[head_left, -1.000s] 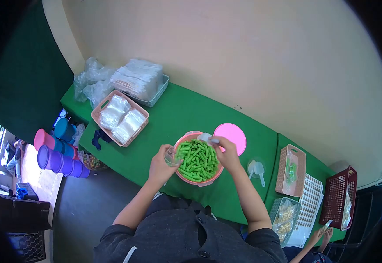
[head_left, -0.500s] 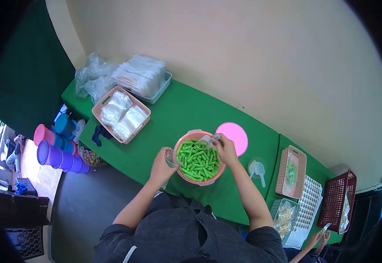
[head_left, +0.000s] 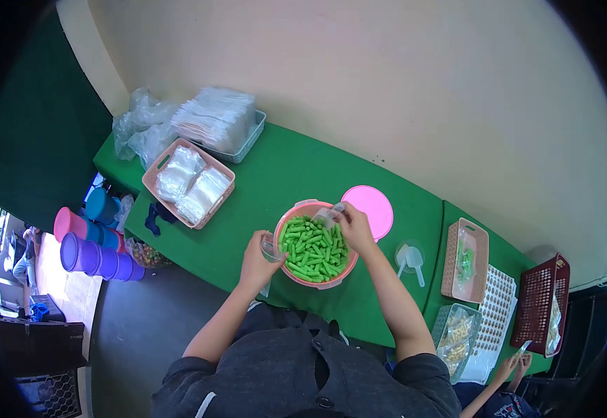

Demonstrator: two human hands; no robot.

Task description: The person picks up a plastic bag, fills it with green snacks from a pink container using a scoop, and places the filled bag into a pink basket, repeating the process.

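Note:
A pink tub (head_left: 351, 268) full of green stick-shaped snacks (head_left: 310, 247) stands in front of me on the green table. My right hand (head_left: 353, 224) grips the handle of a translucent scoop (head_left: 326, 217), whose bowl rests among the snacks at the tub's far side. At the near left rim, my left hand (head_left: 254, 261) is closed around what looks like a clear plastic bag (head_left: 270, 249), its mouth held open; a strip of clear plastic shows below that hand. A round pink lid (head_left: 369, 210) lies just beyond the tub.
Left on the table are a basket of clear bags (head_left: 192, 182) and a stack of white packets (head_left: 216, 118). Rightward are a white scoop in a bowl (head_left: 410, 259), baskets (head_left: 452, 272), a sheet of stickers (head_left: 495, 306), a maroon crate (head_left: 537, 306) and another person's hands (head_left: 514, 368).
The scoop has shifted slightly up and left within the tub, and the right hand with it. The left hand stays by the rim. The whole view has tilted a little.

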